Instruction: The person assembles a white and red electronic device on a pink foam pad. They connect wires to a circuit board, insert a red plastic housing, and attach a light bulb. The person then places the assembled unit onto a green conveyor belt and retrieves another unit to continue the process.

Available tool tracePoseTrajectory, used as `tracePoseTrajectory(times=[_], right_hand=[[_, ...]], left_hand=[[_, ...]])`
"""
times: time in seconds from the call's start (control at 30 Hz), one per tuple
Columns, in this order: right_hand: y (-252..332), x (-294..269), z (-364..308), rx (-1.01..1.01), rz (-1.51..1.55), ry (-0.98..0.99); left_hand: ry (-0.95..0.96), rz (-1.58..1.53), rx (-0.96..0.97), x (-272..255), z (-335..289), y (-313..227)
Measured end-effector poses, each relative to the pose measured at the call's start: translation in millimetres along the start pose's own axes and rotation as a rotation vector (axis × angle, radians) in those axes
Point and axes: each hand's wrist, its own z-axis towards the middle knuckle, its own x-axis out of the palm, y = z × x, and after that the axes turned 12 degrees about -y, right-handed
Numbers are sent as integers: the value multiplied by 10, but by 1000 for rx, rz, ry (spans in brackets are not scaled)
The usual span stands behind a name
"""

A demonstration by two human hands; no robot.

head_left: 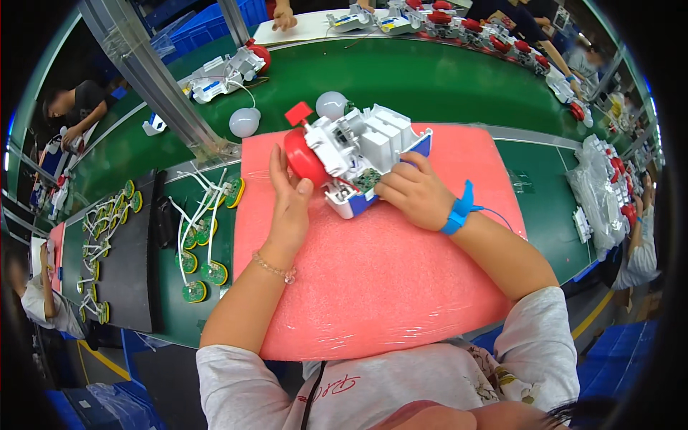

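Observation:
An open white plastic housing assembly [380,140] with blue panels lies tilted on the pink foam mat [344,287]. A large red dome [304,159] sits at its left end, with a small red square tab [297,112] above. Near its front edge a green circuit board [368,179] and thin wires show. My left hand [290,204] cups the red dome, thumb on the near side and fingers along the left. My right hand [418,190] is closed on the housing's right front edge, fingers curled by the circuit board. A blue wrist strap [459,211] circles my right wrist.
Beyond the mat, two white bulb-shaped domes [245,122] rest on the green belt. Round green circuit boards [213,272] with white cables lie left, beside a black mat [129,265]. A metal post [154,79] rises at far left. A plastic bag [600,190] lies right; co-workers surround the line.

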Motion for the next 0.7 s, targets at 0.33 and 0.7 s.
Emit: tracePoseTrajectory(times=[0.33,0.7], right_hand=[[211,-81,40,180,156,92],[263,-215,119,160,214,-22]], left_hand=[[-139,216,57,-103,59,-127],[-143,1789,226,-1328,-221,-642]])
